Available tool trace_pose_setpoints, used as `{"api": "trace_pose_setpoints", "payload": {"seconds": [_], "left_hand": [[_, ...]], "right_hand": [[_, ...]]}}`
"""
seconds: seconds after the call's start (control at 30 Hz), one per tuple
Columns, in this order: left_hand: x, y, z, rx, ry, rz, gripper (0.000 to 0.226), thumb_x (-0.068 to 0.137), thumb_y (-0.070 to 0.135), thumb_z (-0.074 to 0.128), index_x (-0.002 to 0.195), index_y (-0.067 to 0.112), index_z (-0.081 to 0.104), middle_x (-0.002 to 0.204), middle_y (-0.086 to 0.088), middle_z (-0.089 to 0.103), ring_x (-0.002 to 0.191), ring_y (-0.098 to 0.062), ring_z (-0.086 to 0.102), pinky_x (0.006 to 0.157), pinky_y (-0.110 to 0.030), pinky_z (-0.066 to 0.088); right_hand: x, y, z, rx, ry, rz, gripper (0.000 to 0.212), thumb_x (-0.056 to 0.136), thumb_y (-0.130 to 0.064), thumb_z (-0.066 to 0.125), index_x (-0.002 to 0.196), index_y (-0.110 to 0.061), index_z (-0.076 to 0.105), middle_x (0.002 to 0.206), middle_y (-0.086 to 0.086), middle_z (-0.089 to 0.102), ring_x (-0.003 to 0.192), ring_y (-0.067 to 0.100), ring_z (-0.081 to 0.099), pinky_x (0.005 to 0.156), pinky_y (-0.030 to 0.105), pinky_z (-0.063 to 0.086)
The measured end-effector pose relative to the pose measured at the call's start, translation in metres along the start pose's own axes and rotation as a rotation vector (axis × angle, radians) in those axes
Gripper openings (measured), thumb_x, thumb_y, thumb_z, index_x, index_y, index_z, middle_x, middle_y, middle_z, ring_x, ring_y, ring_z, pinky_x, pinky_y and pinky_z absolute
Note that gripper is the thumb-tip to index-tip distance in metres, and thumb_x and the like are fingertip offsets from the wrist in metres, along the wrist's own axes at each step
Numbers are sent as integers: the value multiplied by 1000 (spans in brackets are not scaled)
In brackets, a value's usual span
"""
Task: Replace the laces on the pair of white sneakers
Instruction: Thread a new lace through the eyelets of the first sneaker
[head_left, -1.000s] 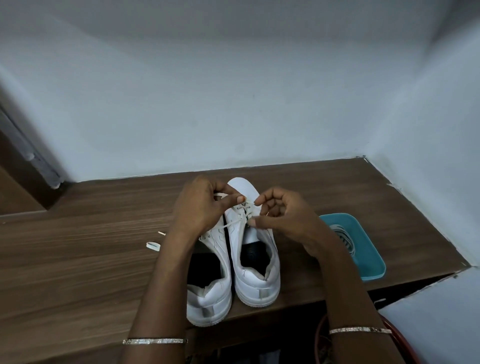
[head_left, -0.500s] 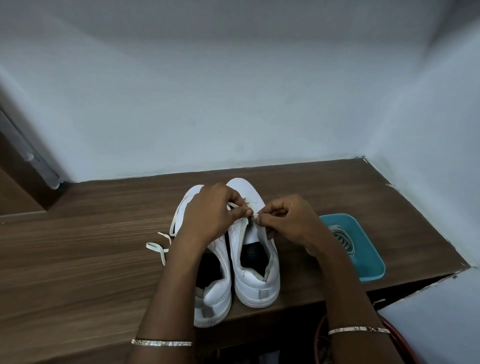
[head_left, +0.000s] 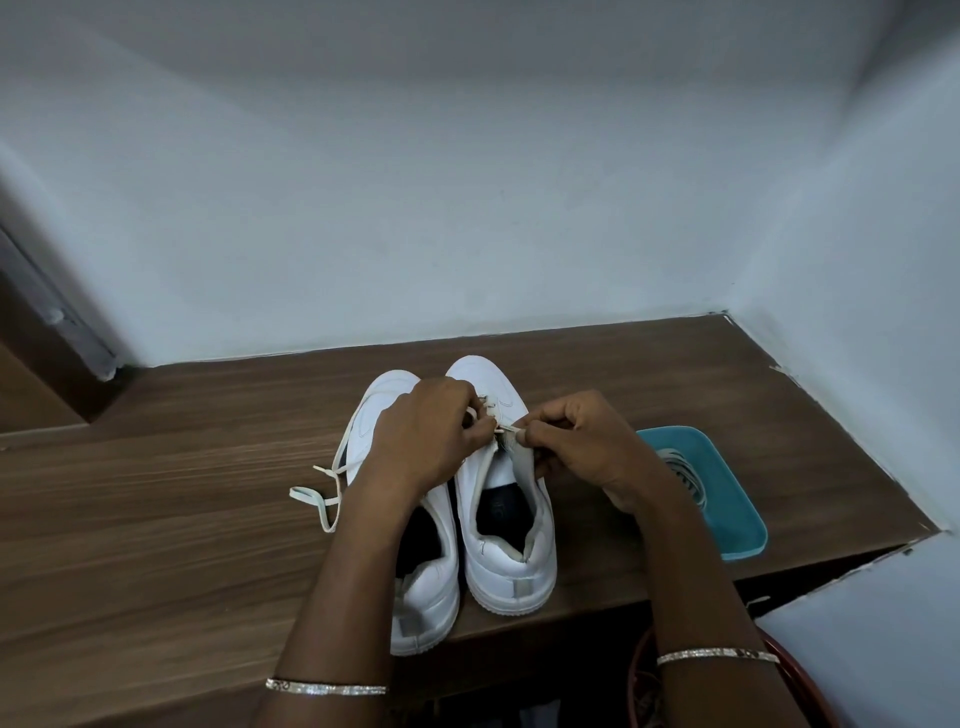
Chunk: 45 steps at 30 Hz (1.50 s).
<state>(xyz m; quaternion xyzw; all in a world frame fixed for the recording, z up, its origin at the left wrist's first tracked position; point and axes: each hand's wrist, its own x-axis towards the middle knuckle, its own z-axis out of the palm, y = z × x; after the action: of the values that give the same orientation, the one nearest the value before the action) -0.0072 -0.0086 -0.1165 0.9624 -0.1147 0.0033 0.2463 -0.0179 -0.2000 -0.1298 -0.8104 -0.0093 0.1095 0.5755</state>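
Curled at the fingertips, the left hand (head_left: 423, 436) and right hand (head_left: 587, 447) each pinch a flat white shoelace (head_left: 506, 427) over the eyelets. On the brown wood-grain table (head_left: 156, 519), two white low-top sneakers (head_left: 511, 566) stand side by side, toes toward the wall. A teal rectangular tray (head_left: 740, 525) lies just right, and the shoelace's loose end trails left.

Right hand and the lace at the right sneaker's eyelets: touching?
Touching. Head view: the right hand pinches the lace end between thumb and fingertip, over the right sneaker.
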Motion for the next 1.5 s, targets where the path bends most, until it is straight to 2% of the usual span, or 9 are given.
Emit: {"api": "trace_pose_setpoints", "payload": {"seconds": [0.47, 0.67, 0.83, 0.93, 1.03, 1.13, 1.23, 1.4, 1.5], "left_hand": [[1, 7, 8, 106, 4, 36, 26, 94, 35, 55, 96, 10, 61, 103, -5, 62, 95, -28, 62, 78, -46, 52], [2, 3, 9, 54, 5, 56, 24, 94, 36, 59, 99, 13, 66, 104, -2, 66, 98, -24, 61, 82, -42, 50], [4, -1, 7, -76, 0, 28, 10, 87, 37, 71, 84, 27, 70, 91, 7, 71, 88, -16, 63, 75, -36, 50], [2, 0, 5, -122, -32, 26, 15, 81, 34, 77, 70, 37, 67, 85, 10, 72, 81, -14, 65, 74, -38, 54], [0, 1, 0, -153, -48, 45, 18, 77, 29, 82, 68, 38, 70, 78, 15, 72, 78, -7, 66, 75, -36, 55], [-1, 4, -1, -163, -43, 44, 15, 76, 25, 84, 70, 35, 73, 73, 18, 69, 75, -4, 66, 74, -34, 56], [-1, 7, 2, -150, -21, 38, 10, 75, 20, 81, 73, 29, 77, 75, 14, 72, 77, -10, 67, 73, -36, 57], [-1, 13, 5, -79, 16, 47, 7, 81, 19, 71, 82, 20, 78, 87, 2, 74, 88, -21, 65, 77, -41, 54], [-1, 16, 6, -3, 21, 55, 10, 85, 21, 67, 88, 19, 77, 91, 1, 73, 90, -21, 63, 75, -34, 51]], "right_hand": [[0, 1, -3, 45, -17, 29, 12, 93, -5, 68, 97, -1, 78, 89, 11, 78, 75, 19, 73, 67, 28, 60], [0, -1, -2, 70, -9, 51, 10, 89, -7, 74, 95, 0, 78, 86, 15, 77, 72, 20, 72, 66, 28, 60], [0, -3, 1, -2, 12, 35, 15, 84, -12, 81, 93, -1, 77, 80, 15, 76, 63, 18, 71, 60, 23, 56], [2, -2, 3, -70, 47, 20, 12, 85, -12, 81, 90, -2, 77, 76, 13, 75, 58, 15, 69, 56, 21, 54], [3, -1, 4, -80, 58, 18, 10, 86, -11, 79, 89, -1, 76, 72, 11, 74, 54, 12, 67, 53, 19, 52], [3, -1, 5, -122, 61, 6, 8, 88, -10, 76, 88, -2, 76, 71, 8, 74, 52, 10, 67, 53, 17, 51], [3, -1, 6, -137, 68, 2, 7, 89, -10, 75, 88, -3, 76, 74, 9, 75, 55, 12, 69, 54, 19, 52], [2, 2, 4, -7, 54, 28, 6, 88, -10, 77, 89, -4, 78, 81, 12, 77, 72, 28, 74, 65, 30, 59], [0, 1, 2, 61, 38, 50, 9, 87, -10, 78, 91, -1, 78, 85, 14, 77, 74, 27, 74, 67, 32, 61]]}}
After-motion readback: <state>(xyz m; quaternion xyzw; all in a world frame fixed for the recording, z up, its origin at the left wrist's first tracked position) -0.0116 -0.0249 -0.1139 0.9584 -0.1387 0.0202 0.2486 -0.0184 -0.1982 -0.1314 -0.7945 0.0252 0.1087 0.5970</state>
